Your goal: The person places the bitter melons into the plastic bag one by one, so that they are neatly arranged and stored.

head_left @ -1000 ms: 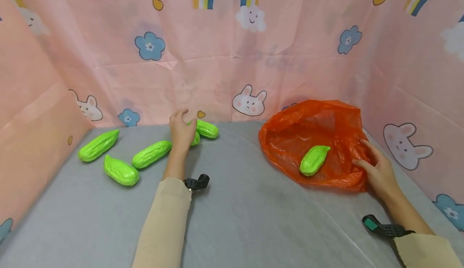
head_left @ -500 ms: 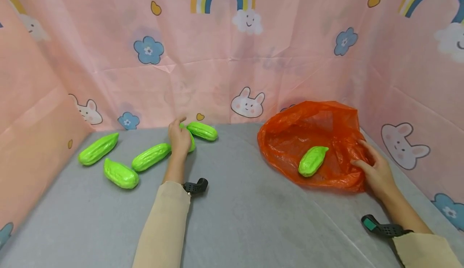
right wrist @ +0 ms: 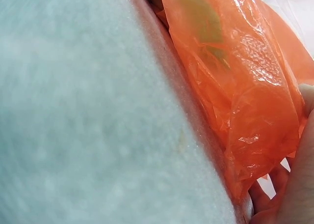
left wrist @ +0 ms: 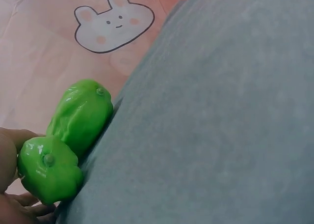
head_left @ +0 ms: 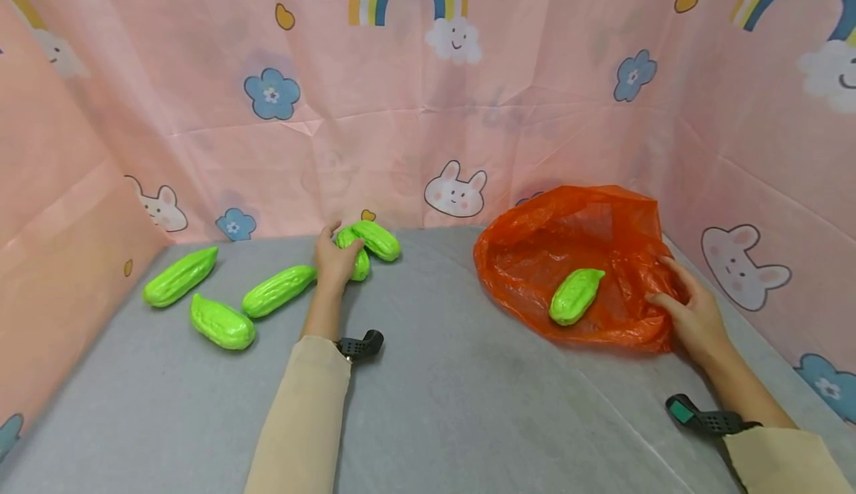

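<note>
One bumpy, shiny, bright green gourd (head_left: 576,297) is already held in the thin orange-red plastic bag (head_left: 568,238), whose side is pinched by the right hand (head_left: 698,319). Five seem left out on the grey counter (head_left: 455,375): one plump green gourd (left wrist: 49,172) is gripped by the left hand (head_left: 334,258), one long green gourd (head_left: 381,242) is seen just behind, and three more green gourds (head_left: 279,290) are left untouched.

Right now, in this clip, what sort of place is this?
Probably a small staged recording booth: a pink cartoon-print curtain stands at the back and both sides of a gray surface, and the person wears black wrist cameras.
</note>
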The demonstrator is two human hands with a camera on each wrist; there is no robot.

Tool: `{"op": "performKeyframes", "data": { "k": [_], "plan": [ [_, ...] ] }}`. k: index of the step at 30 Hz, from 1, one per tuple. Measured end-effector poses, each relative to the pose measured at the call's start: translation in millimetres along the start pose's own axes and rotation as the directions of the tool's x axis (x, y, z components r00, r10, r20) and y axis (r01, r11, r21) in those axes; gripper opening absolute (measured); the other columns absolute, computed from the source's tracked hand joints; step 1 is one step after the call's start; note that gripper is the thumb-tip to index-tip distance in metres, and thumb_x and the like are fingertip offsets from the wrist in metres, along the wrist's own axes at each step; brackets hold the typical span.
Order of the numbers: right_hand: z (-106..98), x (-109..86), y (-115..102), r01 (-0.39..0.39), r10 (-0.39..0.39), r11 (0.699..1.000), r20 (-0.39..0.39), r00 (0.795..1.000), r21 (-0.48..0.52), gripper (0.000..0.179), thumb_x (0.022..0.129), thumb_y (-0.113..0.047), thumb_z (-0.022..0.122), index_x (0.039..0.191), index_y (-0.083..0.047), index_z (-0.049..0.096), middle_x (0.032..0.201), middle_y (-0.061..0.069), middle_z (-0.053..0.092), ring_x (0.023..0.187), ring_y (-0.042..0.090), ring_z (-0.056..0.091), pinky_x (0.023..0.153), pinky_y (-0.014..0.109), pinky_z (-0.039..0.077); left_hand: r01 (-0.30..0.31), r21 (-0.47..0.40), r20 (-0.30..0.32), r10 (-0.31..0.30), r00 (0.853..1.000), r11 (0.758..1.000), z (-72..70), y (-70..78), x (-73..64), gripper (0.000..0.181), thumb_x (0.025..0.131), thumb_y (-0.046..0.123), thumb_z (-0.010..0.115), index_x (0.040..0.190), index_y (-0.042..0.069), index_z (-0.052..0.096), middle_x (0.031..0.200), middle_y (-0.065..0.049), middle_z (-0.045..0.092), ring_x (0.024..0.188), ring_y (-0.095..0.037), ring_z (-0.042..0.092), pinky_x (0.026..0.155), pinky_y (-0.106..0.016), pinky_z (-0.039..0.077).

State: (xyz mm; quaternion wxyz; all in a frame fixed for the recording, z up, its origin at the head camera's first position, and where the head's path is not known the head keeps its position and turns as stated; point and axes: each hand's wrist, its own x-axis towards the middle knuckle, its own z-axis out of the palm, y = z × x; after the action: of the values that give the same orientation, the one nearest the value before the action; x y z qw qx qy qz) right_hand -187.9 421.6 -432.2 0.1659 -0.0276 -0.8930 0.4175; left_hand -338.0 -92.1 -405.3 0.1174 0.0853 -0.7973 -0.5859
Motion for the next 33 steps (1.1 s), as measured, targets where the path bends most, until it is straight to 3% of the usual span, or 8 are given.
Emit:
{"op": "performKeyframes", "data": {
  "k": [5, 16, 23, 30, 33],
  "plan": [
    [-1, -0.1, 0, -0.010, 0.010, 1.000, 0.006, 1.000, -0.007, 0.065, 0.103, -0.026, 0.053, 0.161, -0.013, 0.026, 0.162, 0.027, 0.029, 0.116, -0.015, 0.032, 0.090, -0.001, 0.031, 0.014, 0.053, -0.020, -0.013, 1.000, 0.998, -0.3, -1.4, 1.2, 0.061, 0.093, 0.018, 0.070, 0.148, 0.006, 0.048, 0.155, -0.021, 0.044, 0.147, -0.037, 0.039, 0.121, -0.048, 0.034],
    [-1, -0.1, 0, 0.021, -0.021, 1.000, -0.024, 1.000, 0.011, 0.064, 0.102, -0.024, 0.055, 0.160, -0.011, 0.030, 0.160, 0.028, 0.031, 0.116, -0.020, 0.030, 0.094, -0.001, 0.026, 0.012, 0.000, -0.065, -0.012, 0.998, 1.000, -1.5, -0.9, 0.3, 0.054, 0.089, 0.012, 0.068, 0.141, 0.002, 0.056, 0.143, -0.024, 0.056, 0.133, -0.036, 0.053, 0.113, -0.045, 0.045],
    [1, -0.7, -1, 0.014, -0.014, 1.000, -0.020, 1.000, 0.011, 0.064, 0.103, -0.025, 0.055, 0.160, -0.011, 0.029, 0.161, 0.028, 0.031, 0.121, -0.017, 0.032, 0.098, 0.001, 0.026, -0.074, 0.043, -0.076, 0.077, 0.994, 0.996, -1.2, 11.4, -3.6, 0.053, 0.086, 0.008, 0.066, 0.138, 0.003, 0.058, 0.140, -0.019, 0.061, 0.129, -0.034, 0.057, 0.110, -0.044, 0.047],
    [0, -0.7, -1, 0.018, -0.017, 1.000, -0.025, 1.000, 0.010, 0.064, 0.102, -0.024, 0.055, 0.159, -0.010, 0.030, 0.161, 0.028, 0.031, 0.119, -0.019, 0.031, 0.098, 0.001, 0.025, -0.136, 0.028, -0.055, 0.137, 0.989, 0.990, 3.6, 28.1, -9.1, 0.052, 0.085, 0.008, 0.065, 0.136, 0.001, 0.059, 0.136, -0.020, 0.063, 0.125, -0.033, 0.060, 0.106, -0.043, 0.050],
    [0, -1.2, -2, 0.006, -0.006, 1.000, -0.023, 1.000, 0.007, 0.064, 0.103, -0.024, 0.054, 0.160, -0.011, 0.029, 0.161, 0.028, 0.030, 0.127, -0.011, 0.034, 0.101, 0.003, 0.023, -0.156, 0.031, -0.054, 0.158, 0.986, 0.987, 5.8, 32.4, -11.2, 0.050, 0.085, 0.008, 0.066, 0.134, 0.000, 0.061, 0.133, -0.021, 0.064, 0.123, -0.034, 0.061, 0.105, -0.043, 0.050]
  ]
}}
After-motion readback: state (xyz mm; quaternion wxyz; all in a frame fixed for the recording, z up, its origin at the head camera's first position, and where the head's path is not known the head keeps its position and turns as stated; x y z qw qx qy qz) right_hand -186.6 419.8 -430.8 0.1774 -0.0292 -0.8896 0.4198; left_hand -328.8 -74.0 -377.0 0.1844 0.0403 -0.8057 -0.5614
